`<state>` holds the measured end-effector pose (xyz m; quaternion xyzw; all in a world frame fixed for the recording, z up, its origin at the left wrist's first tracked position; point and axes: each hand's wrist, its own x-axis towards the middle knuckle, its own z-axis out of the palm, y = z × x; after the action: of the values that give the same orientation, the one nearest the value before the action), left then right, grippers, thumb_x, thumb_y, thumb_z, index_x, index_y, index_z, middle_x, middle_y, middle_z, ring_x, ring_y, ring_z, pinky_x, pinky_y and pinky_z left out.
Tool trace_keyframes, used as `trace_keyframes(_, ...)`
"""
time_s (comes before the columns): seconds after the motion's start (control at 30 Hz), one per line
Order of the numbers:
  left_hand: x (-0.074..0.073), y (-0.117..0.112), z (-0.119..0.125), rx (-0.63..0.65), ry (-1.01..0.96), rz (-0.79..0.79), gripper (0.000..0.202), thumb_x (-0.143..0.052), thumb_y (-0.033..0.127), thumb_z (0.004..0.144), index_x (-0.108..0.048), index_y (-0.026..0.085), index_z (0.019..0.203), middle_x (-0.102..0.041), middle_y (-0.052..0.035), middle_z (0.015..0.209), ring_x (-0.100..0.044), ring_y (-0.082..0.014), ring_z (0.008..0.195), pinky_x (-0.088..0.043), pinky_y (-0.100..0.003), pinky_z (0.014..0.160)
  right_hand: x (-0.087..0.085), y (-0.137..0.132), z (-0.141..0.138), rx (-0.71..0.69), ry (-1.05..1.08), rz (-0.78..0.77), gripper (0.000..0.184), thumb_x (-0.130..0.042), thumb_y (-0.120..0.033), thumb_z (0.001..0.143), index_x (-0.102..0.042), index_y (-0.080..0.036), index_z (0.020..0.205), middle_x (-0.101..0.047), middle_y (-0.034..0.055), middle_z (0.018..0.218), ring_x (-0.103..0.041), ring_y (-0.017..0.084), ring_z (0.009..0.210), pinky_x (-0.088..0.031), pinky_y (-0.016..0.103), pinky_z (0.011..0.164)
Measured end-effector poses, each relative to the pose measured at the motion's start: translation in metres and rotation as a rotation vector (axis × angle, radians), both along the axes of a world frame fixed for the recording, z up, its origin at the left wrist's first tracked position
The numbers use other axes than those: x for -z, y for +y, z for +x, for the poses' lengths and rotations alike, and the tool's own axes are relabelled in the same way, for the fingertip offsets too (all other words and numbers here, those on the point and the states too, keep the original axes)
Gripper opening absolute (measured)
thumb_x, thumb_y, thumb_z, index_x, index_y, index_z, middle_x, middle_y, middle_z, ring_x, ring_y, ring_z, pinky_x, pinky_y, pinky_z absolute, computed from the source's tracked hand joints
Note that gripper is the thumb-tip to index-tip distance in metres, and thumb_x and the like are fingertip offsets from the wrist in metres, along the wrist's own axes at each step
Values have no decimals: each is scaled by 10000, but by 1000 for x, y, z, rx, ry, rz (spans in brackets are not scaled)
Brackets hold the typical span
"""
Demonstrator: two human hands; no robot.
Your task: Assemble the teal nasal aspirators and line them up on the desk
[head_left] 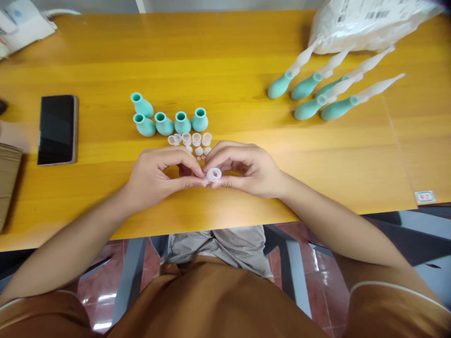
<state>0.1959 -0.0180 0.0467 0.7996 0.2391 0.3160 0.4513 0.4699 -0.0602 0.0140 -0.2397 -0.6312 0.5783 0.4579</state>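
Observation:
A small translucent plastic fitting (214, 175) with a round, hollow end is pinched between the fingertips of my left hand (165, 173) and my right hand (246, 169), above the table near its front edge. Just beyond my fingers lie several similar clear cup-shaped fittings (196, 139), white discs (199, 151) and tiny round pieces (198, 158). Behind them stand several teal rubber bulbs (181, 123) with open necks. Some fingers of both hands are hidden behind the thumbs and the fitting.
At the right lie several teal bulbs with long white nozzles (377, 89), beside a clear plastic bag (341, 28). A phone (57, 130) and a cardboard box (9, 178) are at the left, a white device (26, 23) at the back left. A small label (425, 196) sits at the right edge.

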Motion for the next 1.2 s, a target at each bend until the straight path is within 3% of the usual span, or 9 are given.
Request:
trace_keyframes(0.17,0,2,-2,8,8,26,334,-855,630,1161,-875,319,1039,-911,-47,976,-845,-242,834,-703,-430,784,-9,1,5,11,-47,-48,274,-1061,-329,1006,-925,-219,1217,-871,84,1218,-849,182,999,-758,304,864)
trace_keyframes(0.3,-2,8,-7,-4,6,162,181,-869,494,1180,-861,325,1114,-891,-25,998,-821,-214,850,-673,-375,785,-21,1,13,77,-77,-78,273,-1050,-373,1015,-898,-222,1185,-849,90,1203,-809,185,966,-720,284,763)
trace_keyframes(0.37,-2,12,-10,27,91,285,161,-884,489,1167,-860,330,1175,-894,-35,1093,-830,-232,933,-683,-395,889,-25,1,17,118,-84,-85,271,-1041,-396,1022,-881,-233,1168,-832,86,1211,-792,187,968,-715,299,794)
trace_keyframes(0.47,2,16,-15,142,236,508,325,-894,569,1142,-837,303,1319,-881,-92,1312,-821,-317,1174,-667,-493,1107,-26,3,20,157,-86,-80,288,-1023,-419,1040,-853,-246,1194,-809,64,1181,-772,188,982,-702,318,884)
trace_keyframes(0.57,8,18,-17,207,329,600,362,-856,499,1178,-783,248,1429,-848,-132,1429,-784,-347,1299,-646,-510,1157,-26,5,22,175,-94,-62,347,-1029,-458,1033,-829,-242,1217,-791,53,1145,-754,195,1002,-680,326,925)
trace_keyframes(0.77,16,16,-14,252,394,589,137,-718,256,1234,-801,215,1335,-881,-93,1260,-773,-301,1189,-622,-442,1090,-29,8,25,180,-154,-8,349,-1023,-519,1026,-842,-247,1148,-768,68,1149,-720,217,1005,-662,362,951)
trace_keyframes(1.0,21,13,-12,204,474,611,139,-707,276,1228,-827,215,1265,-858,-109,1213,-764,-303,1164,-621,-434,1049,-27,8,25,214,-245,30,324,-1004,-555,1037,-862,-276,1122,-726,50,1084,-624,194,862,-557,340,727)
trace_keyframes(1.2,19,10,-10,178,515,711,176,-645,252,1247,-791,185,1176,-826,-111,1106,-751,-305,1059,-603,-425,953,-23,9,23,175,-208,-7,285,-945,-507,1096,-822,-259,1164,-744,24,978,-623,182,821,-535,320,703)
